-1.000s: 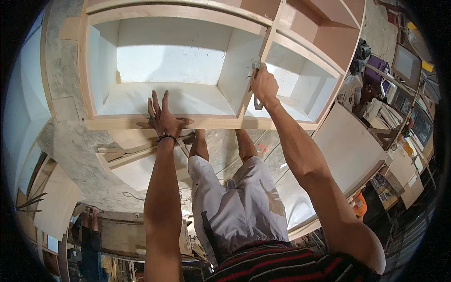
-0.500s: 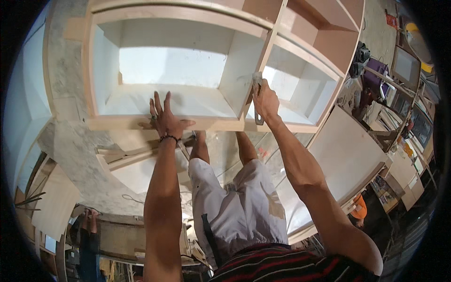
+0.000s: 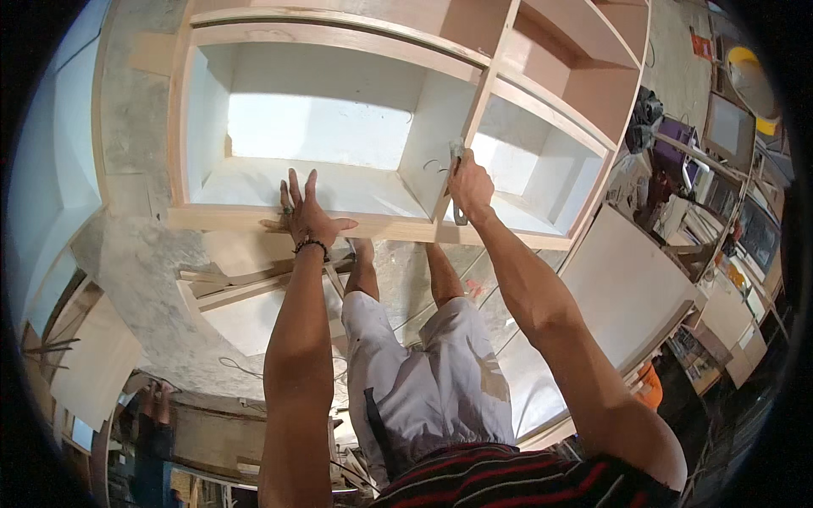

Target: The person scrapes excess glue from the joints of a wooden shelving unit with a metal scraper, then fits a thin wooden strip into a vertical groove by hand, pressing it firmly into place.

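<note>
The scraper (image 3: 457, 182), gripped in the right hand (image 3: 471, 188), has been slid down the divider (image 3: 474, 110) toward the front rail (image 3: 381, 227); the left hand (image 3: 305, 216) stays spread flat there, so that edge looks nearly done.

A wooden cabinet frame (image 3: 398, 118) fills the view from ten to two o'clock. The left hand (image 3: 305, 216) lies flat on its front rail at eleven o'clock. The right hand (image 3: 468, 188), at one o'clock, grips a scraper (image 3: 457, 182) against the upright divider (image 3: 474, 118). Loose wood strips (image 3: 246, 284) lie below the rail at nine o'clock. A cluttered workbench (image 3: 720, 245) stands at three o'clock.
</note>
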A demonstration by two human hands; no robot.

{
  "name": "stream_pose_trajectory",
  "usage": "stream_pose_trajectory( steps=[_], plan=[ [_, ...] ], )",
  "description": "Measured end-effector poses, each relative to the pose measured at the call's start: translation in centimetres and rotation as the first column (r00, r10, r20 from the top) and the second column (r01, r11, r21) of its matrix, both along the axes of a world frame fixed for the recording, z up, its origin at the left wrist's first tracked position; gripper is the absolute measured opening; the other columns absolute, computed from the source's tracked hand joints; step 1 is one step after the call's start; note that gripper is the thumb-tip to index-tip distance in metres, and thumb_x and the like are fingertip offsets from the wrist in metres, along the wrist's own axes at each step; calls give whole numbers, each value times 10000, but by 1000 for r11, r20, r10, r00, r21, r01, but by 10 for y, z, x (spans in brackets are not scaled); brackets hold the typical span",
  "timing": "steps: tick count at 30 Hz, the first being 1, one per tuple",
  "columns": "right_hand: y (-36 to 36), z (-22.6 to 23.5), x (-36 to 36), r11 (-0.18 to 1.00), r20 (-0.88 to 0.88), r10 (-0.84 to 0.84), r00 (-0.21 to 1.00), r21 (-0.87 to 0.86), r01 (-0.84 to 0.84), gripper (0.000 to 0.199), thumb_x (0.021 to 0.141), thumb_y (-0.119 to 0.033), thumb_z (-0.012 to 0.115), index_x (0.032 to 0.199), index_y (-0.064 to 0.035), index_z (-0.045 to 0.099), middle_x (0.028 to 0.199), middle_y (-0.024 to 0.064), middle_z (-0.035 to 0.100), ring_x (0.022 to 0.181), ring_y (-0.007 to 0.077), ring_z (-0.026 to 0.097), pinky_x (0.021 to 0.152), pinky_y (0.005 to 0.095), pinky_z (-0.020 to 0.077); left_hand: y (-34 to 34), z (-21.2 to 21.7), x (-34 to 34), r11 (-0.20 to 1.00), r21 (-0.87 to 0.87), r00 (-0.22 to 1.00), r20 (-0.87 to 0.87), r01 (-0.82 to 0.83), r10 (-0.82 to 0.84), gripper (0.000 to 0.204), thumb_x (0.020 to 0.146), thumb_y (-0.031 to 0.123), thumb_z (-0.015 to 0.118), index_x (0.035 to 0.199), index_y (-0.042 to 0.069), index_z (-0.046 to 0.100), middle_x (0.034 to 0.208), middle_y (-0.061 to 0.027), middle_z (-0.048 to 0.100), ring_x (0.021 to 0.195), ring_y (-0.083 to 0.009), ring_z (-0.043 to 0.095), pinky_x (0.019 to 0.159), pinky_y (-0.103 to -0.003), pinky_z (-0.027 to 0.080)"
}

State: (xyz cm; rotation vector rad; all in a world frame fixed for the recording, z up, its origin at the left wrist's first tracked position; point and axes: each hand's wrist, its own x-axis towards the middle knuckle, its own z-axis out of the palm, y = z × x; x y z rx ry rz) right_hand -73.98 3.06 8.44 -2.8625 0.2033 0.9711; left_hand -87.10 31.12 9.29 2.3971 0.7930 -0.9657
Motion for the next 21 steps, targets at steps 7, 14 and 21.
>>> stream_pose_trajectory(
  steps=[7, 14, 21],
  plan=[
    [-6, 9, -12, 998, -45, 54, 998, -7, -54, 258, 1033, -305, 503, 1120, -65, 531, 862, 289, 716, 834, 513, 706, 739, 590, 562, 6, -6, -6, 999, -19, 993, 112, -28, 30, 1319, 468, 367, 1025, 1587, 257, 336, 1714, -128, 153, 1569, -389, 122, 1276, -529, 237],
    [-1, -4, -19, 999, 7, 4, 1000, -38, -3, 289, 1031, -326, 523, 1109, -47, 517, 819, 300, 703, 794, 511, 703, 695, 599, 552, 3, -6, -5, 999, -20, 992, 124, -27, 30, 1355, 459, 382, 1027, 1599, 274, 302, 1717, -117, 146, 1570, -380, 125, 1276, -545, 227],
    [-16, 8, -37, 991, 14, 129, 992, 29, -129, 305, 1064, -341, 492, 1109, -41, 513, 783, 303, 685, 761, 516, 684, 645, 598, 547, 2, -3, -9, 1000, -2, 998, 67, -10, 10, 1317, 472, 393, 1024, 1589, 265, 337, 1719, -111, 144, 1569, -369, 128, 1272, -528, 240]
  ],
)
